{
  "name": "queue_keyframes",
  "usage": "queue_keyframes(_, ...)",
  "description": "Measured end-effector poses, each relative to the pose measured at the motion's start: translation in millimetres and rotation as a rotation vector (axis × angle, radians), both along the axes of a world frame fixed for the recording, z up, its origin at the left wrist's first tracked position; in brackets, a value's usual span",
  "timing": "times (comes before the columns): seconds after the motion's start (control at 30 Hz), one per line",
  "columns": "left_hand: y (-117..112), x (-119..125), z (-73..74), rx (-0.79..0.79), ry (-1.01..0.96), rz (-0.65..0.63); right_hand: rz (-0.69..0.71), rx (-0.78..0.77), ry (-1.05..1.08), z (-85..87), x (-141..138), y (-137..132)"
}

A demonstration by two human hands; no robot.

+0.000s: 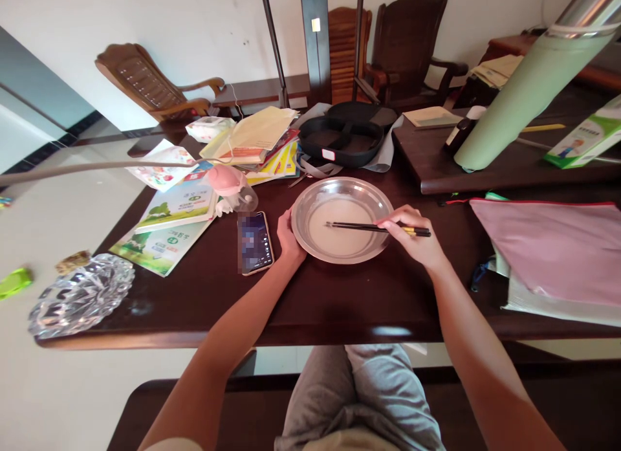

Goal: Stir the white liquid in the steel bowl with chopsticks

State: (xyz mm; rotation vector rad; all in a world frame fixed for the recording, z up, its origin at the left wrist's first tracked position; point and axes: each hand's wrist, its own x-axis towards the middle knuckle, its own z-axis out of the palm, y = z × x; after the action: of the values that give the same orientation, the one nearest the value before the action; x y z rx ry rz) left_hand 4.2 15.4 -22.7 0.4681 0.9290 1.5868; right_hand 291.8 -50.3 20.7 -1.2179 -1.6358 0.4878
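Observation:
A round, shallow stainless steel bowl rests on the dark wooden table, with pale, milky liquid spread over its bottom. My left hand grips the bowl's left rim, its fingers partly hidden behind the edge. In my right hand is a pair of black chopsticks with gold-coloured bands. They lie nearly level across the bowl's right side, their tips at the liquid near the middle. A phone with a lit screen lies just left of my left hand.
Left on the table are a pink-lidded bottle, booklets and a glass dish. Behind the bowl sits a black case. A pink pouch and a raised board with a tall green cylinder occupy the right.

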Motion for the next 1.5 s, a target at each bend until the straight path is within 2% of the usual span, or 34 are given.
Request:
queue_keyframes(0.07, -0.1, -0.1, -0.3, -0.002, 0.005, 0.005, -0.063, 0.033, 0.021, 0.4, 4.8, 0.8)
queue_keyframes(0.2, -0.3, -0.4, -0.9, 0.004, 0.000, 0.011, -0.181, 0.076, 0.209, -0.2, 19.0, -3.6)
queue_keyframes(0.3, -0.4, 0.0, -0.2, 0.005, -0.009, 0.004, -0.097, 0.023, 0.247, -1.1, 16.5, -6.0)
queue_keyframes(0.43, -0.9, 1.6, 2.4, -0.001, -0.020, 0.006, 0.012, -0.014, 0.064, -0.7, 1.9, -2.1)
queue_keyframes(0.53, -1.3, 2.1, 3.9, -0.007, -0.028, 0.009, -0.033, 0.023, 0.009, 0.3, 2.8, 0.6)
queue_keyframes(0.67, -1.3, 1.2, 3.4, -0.020, -0.038, 0.014, -0.186, 0.064, 0.197, 0.4, 17.3, -2.6)
queue_keyframes(0.77, -0.8, 0.6, 2.1, -0.014, -0.042, 0.009, -0.117, 0.003, 0.268, -0.6, 17.4, -5.0)
queue_keyframes(0.9, -0.5, 0.5, 1.1, 0.002, -0.044, 0.001, 0.029, -0.028, 0.086, -1.2, 3.1, -1.8)
queue_keyframes(1.0, -0.4, 0.0, 0.7, -0.001, -0.044, 0.003, -0.023, 0.029, 0.022, -0.8, 3.5, 1.1)
queue_keyframes(1.13, 0.0, -1.1, 0.1, -0.003, -0.046, 0.013, -0.177, 0.075, 0.184, -0.9, 20.7, -1.7)
queue_keyframes(1.23, 0.3, -1.2, 0.0, -0.004, -0.047, 0.007, -0.128, 0.030, 0.257, -1.9, 23.6, -5.0)
queue_keyframes(1.4, 0.4, -0.7, -0.9, 0.013, -0.050, -0.005, 0.034, -0.025, 0.050, -2.1, 3.0, -1.6)
queue_keyframes(1.5, 0.6, -1.4, -1.9, 0.011, -0.029, -0.003, -0.022, 0.017, 0.026, -0.7, 2.9, 0.9)
